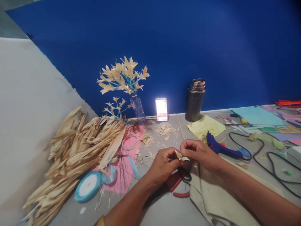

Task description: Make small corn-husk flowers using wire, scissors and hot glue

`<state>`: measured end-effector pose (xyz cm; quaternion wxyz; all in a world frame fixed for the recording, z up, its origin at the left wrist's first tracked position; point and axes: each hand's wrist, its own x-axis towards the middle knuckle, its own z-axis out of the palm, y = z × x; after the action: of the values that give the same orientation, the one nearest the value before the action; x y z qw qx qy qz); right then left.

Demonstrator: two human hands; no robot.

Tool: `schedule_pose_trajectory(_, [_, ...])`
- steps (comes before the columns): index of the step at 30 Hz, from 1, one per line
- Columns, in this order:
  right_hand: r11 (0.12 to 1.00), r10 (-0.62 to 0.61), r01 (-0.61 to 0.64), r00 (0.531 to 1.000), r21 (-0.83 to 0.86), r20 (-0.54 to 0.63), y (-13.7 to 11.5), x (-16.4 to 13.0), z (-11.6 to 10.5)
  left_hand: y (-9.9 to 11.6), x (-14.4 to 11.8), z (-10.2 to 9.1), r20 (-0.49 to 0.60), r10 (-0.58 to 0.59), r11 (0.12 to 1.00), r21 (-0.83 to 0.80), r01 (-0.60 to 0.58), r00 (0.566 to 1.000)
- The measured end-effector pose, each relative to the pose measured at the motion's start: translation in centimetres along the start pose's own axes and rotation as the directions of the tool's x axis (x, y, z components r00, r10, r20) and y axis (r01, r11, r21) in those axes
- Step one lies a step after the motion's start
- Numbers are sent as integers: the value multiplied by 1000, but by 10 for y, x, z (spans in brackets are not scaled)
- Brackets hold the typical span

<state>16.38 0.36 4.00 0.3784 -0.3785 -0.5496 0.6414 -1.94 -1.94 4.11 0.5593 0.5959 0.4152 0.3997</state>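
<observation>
A small pale flower of dried husk petals [185, 158] is pinched between both hands above the table. My left hand [164, 161] grips it from the left, thumb and fingers closed at its base. From the right, the fingertips of my right hand [196, 150] are closed at its petals. Just below the hands lie red-handled pliers [176, 182], partly hidden by my left arm. A blue glue gun [223, 148] rests to the right of my right hand.
Dried corn husks [87, 147] heap at left beside a blue ribbon spool [88, 186] and pink paper [133, 157]. Husk flowers [124, 75] stand in a clear bottle [137, 108]. A dark flask [195, 102] stands at the back. A black cord [261, 149] curls at right.
</observation>
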Motion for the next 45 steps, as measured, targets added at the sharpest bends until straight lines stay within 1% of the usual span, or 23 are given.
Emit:
schedule_pose_trajectory(5, [999,-1,3,999,47,-41,7,2,3,-4,2,-1,29,-16,996,-84,19,999])
schedule_pose_trajectory(8, [999,-18,20,999,48,-43,10,2,2,-5,4,-3,43,-29,995,-98,33,999])
schedule_pose_trajectory(14, [996,-59,64,996,70,-73,10,4,1,-2,6,-8,74,-105,984,-134,114,992])
schedule_pose_trajectory(17, [990,-55,68,993,123,-105,6,4,3,-4,5,-8,42,-100,988,-117,104,994])
schedule_pose_trajectory(20, [973,-32,73,982,219,-186,3,5,1,-5,5,-7,-40,-87,993,-89,83,995])
schedule_pose_trajectory(21, [971,-14,59,981,232,-191,3,6,0,-5,5,-6,-60,-79,994,-78,75,995])
schedule_pose_trajectory(23, [976,33,1,988,219,-152,4,7,-2,-4,4,-6,-75,-54,998,-39,51,996])
schedule_pose_trajectory(25, [984,65,-48,993,174,-95,5,7,-3,-3,4,-6,-82,1,999,40,2,997])
schedule_pose_trajectory(26, [988,65,-52,994,146,-89,5,7,-3,-2,3,-6,-89,39,996,86,-31,995])
schedule_pose_trajectory(29, [999,-2,9,986,40,-168,2,6,-3,-2,2,-7,-103,142,978,170,-124,984])
schedule_pose_trajectory(31, [998,-60,55,977,-27,-202,-1,5,-3,-2,2,-8,-112,177,972,179,-155,978])
schedule_pose_trajectory(32, [996,-79,69,978,-54,-194,-2,4,-4,-3,3,-9,-128,179,973,171,-156,975])
schedule_pose_trajectory(34, [994,-79,68,988,-88,-131,-2,3,-4,-4,5,-9,-172,139,987,103,-122,975])
schedule_pose_trajectory(36, [995,-55,50,997,-91,-56,1,2,-3,-5,6,-8,-186,31,997,-67,-44,982])
schedule_pose_trajectory(38, [999,-11,11,1000,-47,-1,6,2,0,-5,7,-6,-164,-58,965,-262,14,985])
schedule_pose_trajectory(40, [999,32,-33,999,40,29,9,0,5,-4,7,-4,-135,-92,915,-402,30,987])
schedule_pose_trajectory(42, [985,65,-72,997,155,48,12,0,9,-3,6,-2,-109,-91,880,-474,28,990])
schedule_pose_trajectory(45, [959,77,-91,995,268,61,13,-1,12,-2,4,0,-67,-134,858,-507,82,989])
